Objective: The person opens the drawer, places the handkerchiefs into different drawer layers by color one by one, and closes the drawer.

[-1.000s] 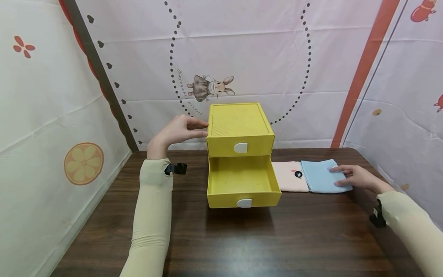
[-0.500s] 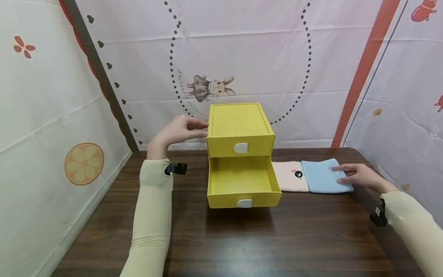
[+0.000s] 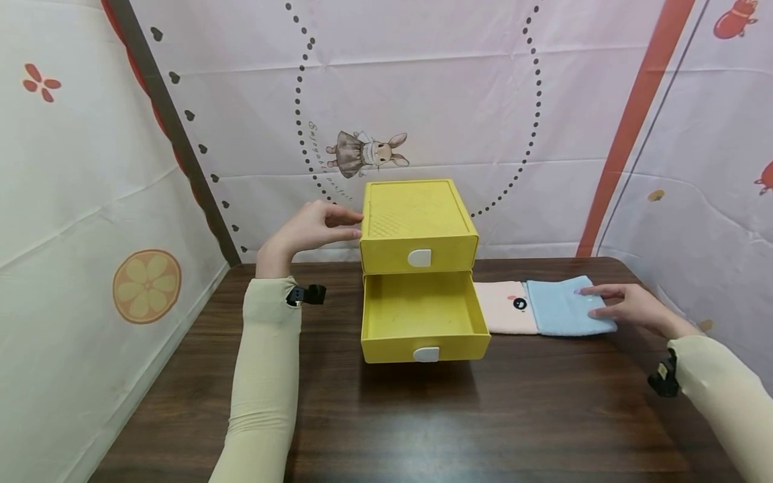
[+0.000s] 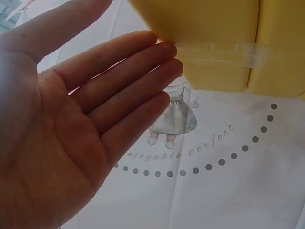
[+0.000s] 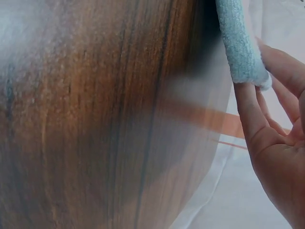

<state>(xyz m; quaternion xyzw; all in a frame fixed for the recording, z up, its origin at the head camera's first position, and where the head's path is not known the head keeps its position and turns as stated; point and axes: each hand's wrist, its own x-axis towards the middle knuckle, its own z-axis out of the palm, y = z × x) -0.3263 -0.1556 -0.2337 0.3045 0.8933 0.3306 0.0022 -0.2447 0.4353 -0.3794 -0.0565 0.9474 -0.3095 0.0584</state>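
A yellow two-drawer storage box (image 3: 417, 208) stands mid-table in the head view, its top drawer closed. The bottom drawer (image 3: 392, 349) is pulled out, with nothing in it. My left hand (image 3: 311, 228) has its fingers straight, fingertips right at the box's left side; the left wrist view shows the palm and extended fingers (image 4: 128, 71). Right of the box lies a folded light-blue towel (image 3: 561, 312) beside a pink folded towel (image 3: 504, 312) with a printed face. My right hand (image 3: 637, 308) pinches the blue towel's right edge, thumb and fingers on opposite faces of the cloth (image 5: 243, 52).
Each drawer front carries a white handle (image 3: 419, 258). Clear tape (image 4: 224, 52) runs across the box's side. The dark wooden table (image 3: 513, 416) meets printed cloth hangings (image 3: 435, 100) at the back and both sides.
My right hand has shifted very slightly to the right, and the blue towel's right edge with it. The left hand and the storage box stay put.
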